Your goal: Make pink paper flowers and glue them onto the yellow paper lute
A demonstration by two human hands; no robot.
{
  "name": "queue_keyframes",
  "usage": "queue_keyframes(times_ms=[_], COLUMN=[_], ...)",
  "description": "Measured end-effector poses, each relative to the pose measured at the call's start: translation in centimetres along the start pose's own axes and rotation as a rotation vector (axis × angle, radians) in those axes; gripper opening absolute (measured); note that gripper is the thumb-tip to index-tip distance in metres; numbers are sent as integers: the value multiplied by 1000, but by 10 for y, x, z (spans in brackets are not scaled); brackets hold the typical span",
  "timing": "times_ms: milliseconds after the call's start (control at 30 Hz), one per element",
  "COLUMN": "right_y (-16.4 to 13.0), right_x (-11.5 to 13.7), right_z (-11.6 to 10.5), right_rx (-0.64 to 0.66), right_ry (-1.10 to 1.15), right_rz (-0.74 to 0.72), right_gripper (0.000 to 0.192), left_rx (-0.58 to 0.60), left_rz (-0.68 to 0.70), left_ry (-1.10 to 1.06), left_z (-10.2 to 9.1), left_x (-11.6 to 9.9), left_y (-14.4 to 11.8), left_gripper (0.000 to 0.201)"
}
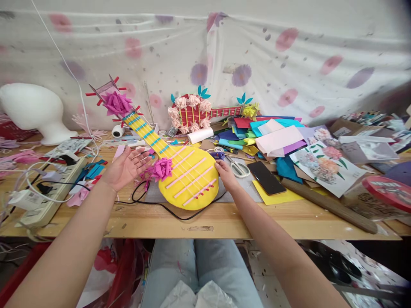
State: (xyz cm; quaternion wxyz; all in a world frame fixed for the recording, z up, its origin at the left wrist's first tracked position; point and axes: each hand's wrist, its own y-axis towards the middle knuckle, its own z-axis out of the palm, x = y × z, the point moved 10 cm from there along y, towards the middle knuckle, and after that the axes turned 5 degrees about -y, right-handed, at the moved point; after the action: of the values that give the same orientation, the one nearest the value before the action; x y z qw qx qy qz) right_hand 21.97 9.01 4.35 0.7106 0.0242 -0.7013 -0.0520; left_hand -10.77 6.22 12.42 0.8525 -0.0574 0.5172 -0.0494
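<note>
A handmade yellow toy lute (pixel 205 188) tilts over the front of the table, its neck slanting up to the left. Pink strips and thin strings cross its round body, and blue bands ring the neck. One magenta paper flower (pixel 161 169) sits where neck and body meet; another magenta flower (pixel 117 104) decorates the head with its red pegs. My right hand (pixel 226 174) grips the right rim of the body, its fingers partly hidden behind it. Beside the neck, my left hand (pixel 128 167) is open, palm up, fingers spread, near the lower flower.
Behind stands a red toy guitar (pixel 224 112) with paper flowers. Scissors (pixel 239 169), a phone (pixel 266 177), coloured sheets (pixel 279 139) and a wooden stick (pixel 330 205) lie rightward. A power strip (pixel 53 194) with cables and a white foam head (pixel 35 109) occupy the left.
</note>
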Motion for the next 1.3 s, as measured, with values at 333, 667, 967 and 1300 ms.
queue_keyframes(times_ms=[333,667,967,1300], right_y=[0,3,3,14], right_x=[-1,-9,-10,-34], right_z=[-3,-4,-5,-9], right_rx=[-14,-7,-21,-72], right_ry=[3,-2,-42,-114], right_rz=[11,-2,-4,37], right_gripper=[30,31,31,31], left_rx=[-201,-50,-20,70], left_rz=[418,908,846,710], left_ry=[797,1775,1830,1864], left_z=[18,84,80,73], left_x=[-12,6,13,27], left_y=[-12,-41,-20,14], left_gripper=[35,34,37,34])
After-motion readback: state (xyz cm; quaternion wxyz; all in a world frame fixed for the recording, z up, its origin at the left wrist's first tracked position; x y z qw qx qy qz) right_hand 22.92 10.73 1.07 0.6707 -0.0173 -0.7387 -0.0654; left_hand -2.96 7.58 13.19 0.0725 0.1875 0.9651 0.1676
